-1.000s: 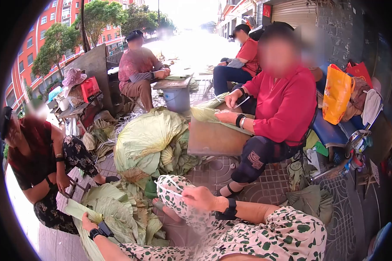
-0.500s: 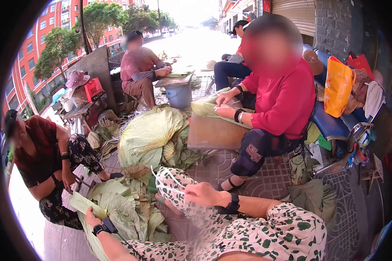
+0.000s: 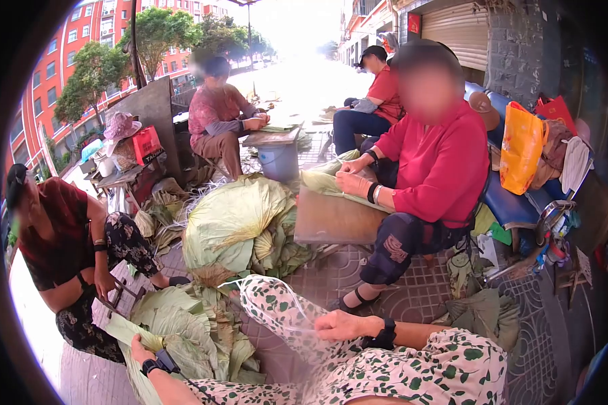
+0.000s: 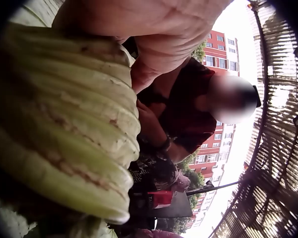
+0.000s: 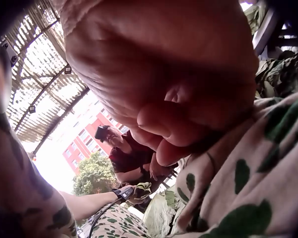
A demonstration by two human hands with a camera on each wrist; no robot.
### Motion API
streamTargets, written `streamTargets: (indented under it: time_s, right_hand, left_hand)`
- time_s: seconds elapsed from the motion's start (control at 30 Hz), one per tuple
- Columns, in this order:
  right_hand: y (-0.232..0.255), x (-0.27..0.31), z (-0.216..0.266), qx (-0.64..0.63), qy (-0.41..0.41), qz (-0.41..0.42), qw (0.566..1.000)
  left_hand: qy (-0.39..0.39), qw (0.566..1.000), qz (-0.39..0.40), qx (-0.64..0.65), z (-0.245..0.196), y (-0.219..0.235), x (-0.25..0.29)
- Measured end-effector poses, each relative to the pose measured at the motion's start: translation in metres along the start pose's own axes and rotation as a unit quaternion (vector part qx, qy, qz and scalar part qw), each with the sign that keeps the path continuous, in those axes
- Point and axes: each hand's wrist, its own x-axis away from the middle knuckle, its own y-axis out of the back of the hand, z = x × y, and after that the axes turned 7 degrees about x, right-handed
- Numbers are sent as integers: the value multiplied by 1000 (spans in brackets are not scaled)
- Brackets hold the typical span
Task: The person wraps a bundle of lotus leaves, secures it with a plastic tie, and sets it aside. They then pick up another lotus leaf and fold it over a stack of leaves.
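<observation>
My left hand grips a stack of large pale-green leaves at the lower left. Close up in the left wrist view, the bunched leaf ends show thick ridges with brown marks, the palm over them. My right hand, above my patterned trousers, pinches a thin white strip that loops over my raised knee and trails left. In the right wrist view the curled fingers hide the strip's held end. Several more leaves lie heaped beside my left hand.
A big leaf bundle sits on the paving ahead. Across from me, a person in red works at a board; another person sits close on the left. A blue bucket stands farther back.
My right hand has moved right and slightly down, bringing the white strip along into a wider loop. My left hand stays on the leaves, nearly in place.
</observation>
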Motion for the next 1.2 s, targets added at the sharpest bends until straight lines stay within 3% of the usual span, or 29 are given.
streamTargets:
  time_s: [0.1,0.13,0.37,0.6,0.67,0.8,0.87,1.0,1.1,1.2]
  right_hand:
    - [7,-4,4,-39,-50,23,998]
    - [9,-4,4,-58,-74,34,995]
    - [4,-11,-22,-161,-94,23,982]
    - [5,-14,-21,-173,-85,25,981]
    - [5,-16,-21,-172,-86,23,981]
    - [3,-18,-24,-191,-88,30,977]
    - [3,-18,-25,-199,-88,30,976]
    - [2,-20,-27,-203,-94,32,974]
    - [2,-20,-26,-211,-96,33,972]
    - [3,-21,-26,-214,-98,32,971]
  left_hand:
    - [-1,1000,25,-8,3,-5,-2]
    - [-34,997,40,-51,-2,-12,11]
    - [-103,986,93,-95,-1,-43,36]
    - [-43,993,76,-81,4,-42,31]
    - [-223,940,154,-208,14,-29,17]
    - [-188,949,151,-201,13,-29,12]
    - [-43,992,102,-59,7,-39,22]
    - [-10,995,93,-33,6,-44,23]
    - [-72,985,120,-103,4,-45,30]
    - [-3,996,76,-42,2,-55,32]
